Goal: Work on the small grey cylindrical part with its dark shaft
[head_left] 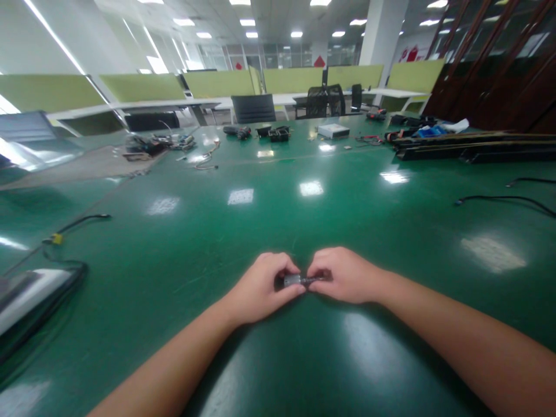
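Near the front middle of the green table (208,231), my two hands meet around a small part. My left hand (264,286) pinches a short grey metal cylinder (292,280) that looks like a small motor, between thumb and fingers. From its right end a thin dark shaft-like piece (309,280) reaches toward my right hand (345,275). The thumb and curled fingers of my right hand close on that thin piece; its far end is hidden in the grip. Fine detail of the part is too small to make out.
At left lie a white-and-grey device (37,295) and a black cable (82,220). Along the far side are tangled electronics (152,145), a dark tool (237,132), a white box (333,131) and long black bars (473,147). Another black cable (499,198) lies at right.
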The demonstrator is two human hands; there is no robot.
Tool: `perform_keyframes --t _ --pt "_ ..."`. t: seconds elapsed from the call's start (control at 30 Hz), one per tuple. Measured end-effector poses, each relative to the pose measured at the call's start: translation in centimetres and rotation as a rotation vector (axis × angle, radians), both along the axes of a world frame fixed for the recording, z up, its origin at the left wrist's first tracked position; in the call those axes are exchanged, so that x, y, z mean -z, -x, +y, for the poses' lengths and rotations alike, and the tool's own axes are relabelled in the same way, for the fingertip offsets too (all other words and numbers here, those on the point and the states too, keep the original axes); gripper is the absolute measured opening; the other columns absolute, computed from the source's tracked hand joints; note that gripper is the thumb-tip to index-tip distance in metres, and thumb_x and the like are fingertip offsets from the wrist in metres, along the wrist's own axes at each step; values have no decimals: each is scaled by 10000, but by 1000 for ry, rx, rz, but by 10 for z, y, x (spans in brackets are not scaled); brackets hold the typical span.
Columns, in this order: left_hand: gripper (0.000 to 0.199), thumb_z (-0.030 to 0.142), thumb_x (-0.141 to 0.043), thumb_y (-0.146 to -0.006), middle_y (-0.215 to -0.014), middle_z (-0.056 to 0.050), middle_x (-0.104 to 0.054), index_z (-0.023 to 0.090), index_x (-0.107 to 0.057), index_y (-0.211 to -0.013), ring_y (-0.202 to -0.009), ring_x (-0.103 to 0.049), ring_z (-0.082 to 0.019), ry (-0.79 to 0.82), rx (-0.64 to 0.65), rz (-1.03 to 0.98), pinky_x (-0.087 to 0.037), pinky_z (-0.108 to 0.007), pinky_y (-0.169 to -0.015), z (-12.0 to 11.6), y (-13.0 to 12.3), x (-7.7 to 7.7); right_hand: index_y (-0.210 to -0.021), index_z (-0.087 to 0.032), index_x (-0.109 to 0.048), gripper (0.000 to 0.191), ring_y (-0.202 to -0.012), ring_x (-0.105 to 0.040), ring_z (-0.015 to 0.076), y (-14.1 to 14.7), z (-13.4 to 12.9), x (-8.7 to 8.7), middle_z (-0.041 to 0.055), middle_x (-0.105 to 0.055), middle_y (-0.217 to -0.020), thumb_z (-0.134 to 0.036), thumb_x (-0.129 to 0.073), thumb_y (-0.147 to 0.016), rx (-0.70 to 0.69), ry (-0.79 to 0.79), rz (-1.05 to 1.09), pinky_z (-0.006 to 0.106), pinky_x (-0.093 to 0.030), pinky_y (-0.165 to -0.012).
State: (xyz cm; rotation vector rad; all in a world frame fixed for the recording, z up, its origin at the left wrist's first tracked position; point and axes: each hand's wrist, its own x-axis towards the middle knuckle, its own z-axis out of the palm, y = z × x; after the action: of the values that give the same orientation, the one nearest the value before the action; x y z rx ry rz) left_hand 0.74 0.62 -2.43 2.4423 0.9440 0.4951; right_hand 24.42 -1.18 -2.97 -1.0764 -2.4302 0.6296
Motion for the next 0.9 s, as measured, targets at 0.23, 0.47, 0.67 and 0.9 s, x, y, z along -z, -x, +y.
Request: perform_keyframes --t 0.23,0.47,0.67,0.9 --pt "235 411 -701 -875 -927 -25 -673 204 -644 -969 -873 -597 -204 8 0 6 -423 -335 -820 0 4 1 -917 -179 -745 112 -763 -594 140 -6 -1 -8 22 -686 -851 -247 -703 -838 15 53 -68 248 -413 -679" --pt "247 416 -702 -873 -946 -30 -671 206 -644 -988 -873 -596 -203 26 -7 3 -435 -332 -809 -2 12 0 -885 -182 -755 111 -705 -601 129 -26 6 -17 11 -690 -804 -256 -728 -806 29 200 -100 239 -432 -631" --pt "237 403 -717 -862 -938 -26 -675 203 -650 -970 -865 -603 -198 25 -13 0 -439 -327 -810 -5 14 -4 -874 -178 -763 116 -672 -599 125 -29 8 -20 4 -685 -771 -261 -743 -795 54 260 -80 233 -438 -605" --pt "237 407 -713 -858 -901 -27 -670 197 -645 -947 -830 -596 -193 6 -8 -6 -438 -319 -779 -3 6 -7 -889 -175 -763 131 -695 -602 122 -13 3 -13 11 -685 -799 -274 -756 -803 33 195 -6 230 -423 -623"
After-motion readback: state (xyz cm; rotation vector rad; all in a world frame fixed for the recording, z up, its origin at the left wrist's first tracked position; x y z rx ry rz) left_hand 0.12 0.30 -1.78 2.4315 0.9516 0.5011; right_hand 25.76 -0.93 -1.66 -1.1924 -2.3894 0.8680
